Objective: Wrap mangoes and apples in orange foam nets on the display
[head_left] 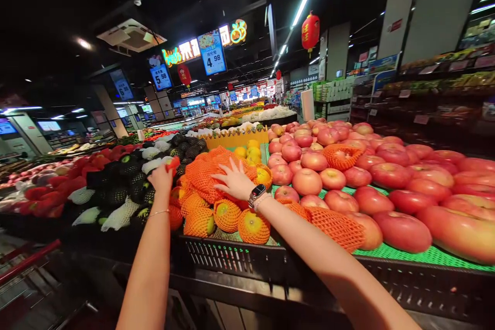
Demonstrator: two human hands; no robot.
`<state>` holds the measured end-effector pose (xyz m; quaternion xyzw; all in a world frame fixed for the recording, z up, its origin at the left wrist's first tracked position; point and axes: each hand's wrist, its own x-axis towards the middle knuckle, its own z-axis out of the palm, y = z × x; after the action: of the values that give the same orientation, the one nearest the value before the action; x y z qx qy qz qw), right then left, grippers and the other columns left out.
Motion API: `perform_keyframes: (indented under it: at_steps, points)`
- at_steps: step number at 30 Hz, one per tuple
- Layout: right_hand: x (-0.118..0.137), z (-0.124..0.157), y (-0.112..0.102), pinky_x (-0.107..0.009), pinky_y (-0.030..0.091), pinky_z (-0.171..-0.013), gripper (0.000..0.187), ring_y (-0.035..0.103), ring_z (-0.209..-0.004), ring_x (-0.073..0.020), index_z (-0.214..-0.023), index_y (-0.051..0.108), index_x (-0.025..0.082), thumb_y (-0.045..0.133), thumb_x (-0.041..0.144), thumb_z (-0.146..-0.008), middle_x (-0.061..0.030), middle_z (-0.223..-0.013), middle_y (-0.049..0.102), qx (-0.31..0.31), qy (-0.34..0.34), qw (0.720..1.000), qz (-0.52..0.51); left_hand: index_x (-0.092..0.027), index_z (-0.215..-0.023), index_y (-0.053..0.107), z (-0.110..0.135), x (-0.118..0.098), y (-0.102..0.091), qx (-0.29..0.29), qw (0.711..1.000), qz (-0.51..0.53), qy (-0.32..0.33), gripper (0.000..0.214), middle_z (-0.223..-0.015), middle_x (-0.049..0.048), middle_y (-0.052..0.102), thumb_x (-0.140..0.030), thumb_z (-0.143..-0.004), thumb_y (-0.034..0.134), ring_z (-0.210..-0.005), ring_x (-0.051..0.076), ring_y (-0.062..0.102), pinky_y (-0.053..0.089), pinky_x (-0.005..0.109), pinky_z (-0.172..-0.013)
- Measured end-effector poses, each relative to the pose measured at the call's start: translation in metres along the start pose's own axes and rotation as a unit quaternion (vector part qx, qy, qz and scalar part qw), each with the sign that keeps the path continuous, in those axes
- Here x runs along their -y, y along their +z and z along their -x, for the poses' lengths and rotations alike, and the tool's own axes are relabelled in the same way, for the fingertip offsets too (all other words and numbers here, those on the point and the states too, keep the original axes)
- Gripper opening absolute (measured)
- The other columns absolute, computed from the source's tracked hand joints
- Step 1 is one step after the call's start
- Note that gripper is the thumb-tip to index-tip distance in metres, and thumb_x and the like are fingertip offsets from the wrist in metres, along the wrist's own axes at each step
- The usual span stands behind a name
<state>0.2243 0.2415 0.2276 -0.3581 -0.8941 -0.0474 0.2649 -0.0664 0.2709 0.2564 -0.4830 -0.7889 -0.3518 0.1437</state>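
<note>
My left hand [161, 178] is raised over the edge of the orange-netted fruit pile [216, 201], pinching a small piece of orange-red net. My right hand [234, 181], with a watch on the wrist, lies spread with fingers apart on top of the netted heap [211, 170]. Round fruits in orange foam nets [253, 226] sit just below that wrist. A large bed of red-pink apples [348, 185] fills the right side on a green mat [421, 255].
Black crate walls [240, 258] front the display. Left of the pile lie dark fruits with white nets [127, 185] and red fruits [58, 185]. A red cart rail [27, 260] is at bottom left. Yellow fruit [251, 152], price signs [212, 51] and shelves [425, 98] stand behind.
</note>
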Motion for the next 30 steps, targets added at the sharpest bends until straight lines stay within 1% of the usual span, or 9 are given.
perform_keyframes:
  at_steps: [4, 6, 9, 13, 16, 19, 24, 27, 30]
  points:
    - [0.005, 0.001, -0.019, -0.062, 0.019, -0.117, 0.043, 0.032, -0.143, -0.0344, -0.137, 0.055, 0.026, 0.050, 0.041, -0.097, -0.0126, -0.154, 0.038, -0.033, -0.022, 0.999, 0.034, -0.015, -0.101, 0.056, -0.007, -0.032, -0.041, -0.224, 0.954, 0.196, 0.016, 0.022, -0.103, 0.0130, 0.065, -0.028, -0.086, 0.047, -0.096, 0.026, 0.061, 0.045, 0.038, -0.088]
    - [0.002, 0.007, -0.028, -0.060, 0.022, -0.117, 0.043, 0.039, -0.139, -0.0309, -0.139, 0.053, 0.026, 0.050, 0.037, -0.098, -0.0135, -0.152, 0.039, -0.049, -0.018, 0.998, 0.019, -0.016, -0.099, 0.054, 0.009, -0.061, -0.057, -0.262, 0.913, 0.305, 0.072, 0.019, -0.094, 0.0063, 0.062, -0.027, -0.084, 0.051, -0.085, 0.020, 0.059, 0.046, 0.032, -0.082]
    - [-0.021, 0.027, -0.049, -0.050, 0.032, -0.115, 0.039, 0.047, -0.132, -0.0256, -0.136, 0.054, 0.021, 0.044, 0.028, -0.099, -0.0131, -0.144, 0.049, -0.130, 0.002, 0.989, -0.064, -0.018, -0.093, 0.054, 0.058, -0.115, -0.068, -0.181, 0.878, 0.391, 0.208, 0.020, -0.085, -0.0003, 0.059, -0.029, -0.077, 0.061, -0.076, 0.015, 0.055, 0.045, 0.026, -0.074]
    - [-0.076, 0.072, -0.092, -0.040, 0.045, -0.104, 0.036, 0.058, -0.115, -0.0202, -0.128, 0.056, 0.017, 0.042, 0.029, -0.097, -0.0107, -0.127, 0.061, -0.243, 0.029, 0.932, -0.268, -0.019, -0.093, 0.057, 0.132, -0.194, -0.062, -0.005, 0.855, 0.405, 0.325, 0.021, -0.089, -0.0001, 0.063, -0.031, -0.078, 0.064, -0.073, 0.013, 0.055, 0.043, 0.024, -0.069]
    - [-0.116, 0.105, -0.130, -0.035, 0.053, -0.081, 0.032, 0.064, -0.087, -0.0183, -0.111, 0.061, 0.017, 0.056, 0.040, -0.089, -0.0068, -0.104, 0.067, -0.202, 0.058, 0.906, -0.367, -0.021, -0.107, 0.057, 0.164, -0.246, -0.043, 0.087, 0.843, 0.404, 0.344, 0.030, -0.091, 0.0000, 0.065, -0.036, -0.083, 0.064, -0.059, 0.011, 0.051, 0.042, 0.023, -0.061]
    - [-0.144, 0.122, -0.152, -0.031, 0.051, -0.074, 0.030, 0.059, -0.076, -0.0163, -0.088, 0.062, 0.017, 0.071, 0.042, -0.075, -0.0017, -0.084, 0.065, -0.153, 0.068, 0.913, -0.372, -0.021, -0.117, 0.054, 0.180, -0.283, -0.022, 0.149, 0.831, 0.399, 0.358, 0.031, -0.089, 0.0011, 0.067, -0.037, -0.090, 0.055, -0.067, 0.015, 0.060, 0.047, 0.028, -0.070]
    - [-0.172, 0.130, -0.143, -0.033, 0.047, -0.077, 0.031, 0.057, -0.075, -0.0165, -0.075, 0.060, 0.017, 0.075, 0.044, -0.069, -0.0009, -0.078, 0.063, -0.236, 0.105, 0.889, -0.377, -0.020, -0.138, 0.041, 0.196, -0.299, -0.004, 0.193, 0.836, 0.324, 0.399, 0.047, -0.119, 0.0119, 0.065, -0.036, -0.094, 0.047, -0.108, 0.028, 0.063, 0.049, 0.040, -0.091]
    - [-0.180, 0.136, -0.129, -0.033, 0.048, -0.078, 0.031, 0.059, -0.076, -0.0173, -0.077, 0.060, 0.017, 0.074, 0.044, -0.070, -0.0012, -0.080, 0.064, -0.282, 0.145, 0.845, -0.430, -0.021, -0.144, 0.034, 0.201, -0.289, -0.003, 0.192, 0.831, 0.291, 0.433, 0.054, -0.116, 0.0107, 0.065, -0.027, -0.092, 0.049, -0.104, 0.026, 0.063, 0.049, 0.038, -0.090]
    - [-0.182, 0.142, -0.119, -0.032, 0.049, -0.074, 0.034, 0.061, -0.078, -0.0175, -0.076, 0.059, 0.018, 0.076, 0.046, -0.068, -0.0009, -0.079, 0.063, -0.273, 0.160, 0.831, -0.458, -0.022, -0.130, 0.047, 0.199, -0.282, 0.000, 0.162, 0.835, 0.301, 0.431, 0.039, -0.096, 0.0047, 0.065, -0.025, -0.092, 0.047, -0.085, 0.021, 0.063, 0.048, 0.034, -0.080]
